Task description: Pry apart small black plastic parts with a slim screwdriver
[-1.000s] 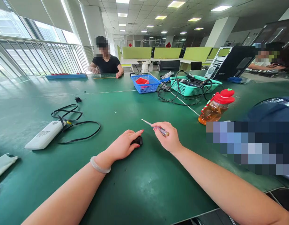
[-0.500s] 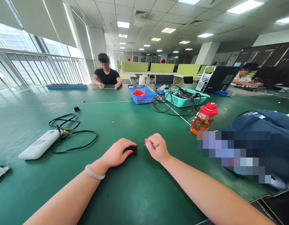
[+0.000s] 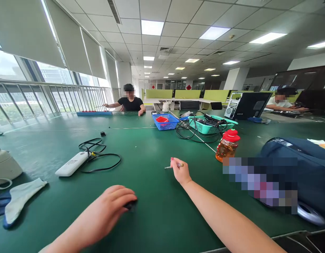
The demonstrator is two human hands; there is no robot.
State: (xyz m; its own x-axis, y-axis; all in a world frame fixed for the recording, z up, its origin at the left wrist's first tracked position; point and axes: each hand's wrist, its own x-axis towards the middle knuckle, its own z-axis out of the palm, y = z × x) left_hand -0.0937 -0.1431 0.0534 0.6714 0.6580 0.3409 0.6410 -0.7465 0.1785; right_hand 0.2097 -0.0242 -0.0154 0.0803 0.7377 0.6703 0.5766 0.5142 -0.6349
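Observation:
My left hand is closed around a small black block-like object, low and left of centre over the green table. Most of that object is hidden by my fingers, and the hand is slightly blurred. My right hand, farther forward and to the right, pinches a small screwdriver. Its thin metal shaft points left, and its handle end sticks out past my fingers. The shaft tip is well apart from the black object.
A white power strip with black cable and a glove lie left. At right are a red-lidded bottle and a dark blue bag. A blue basket and green basket stand ahead. Two people sit farther off.
My left hand has moved nearer to me and left with the black object, away from the screwdriver. My right hand still holds the screwdriver. The view has tilted up and turned left.

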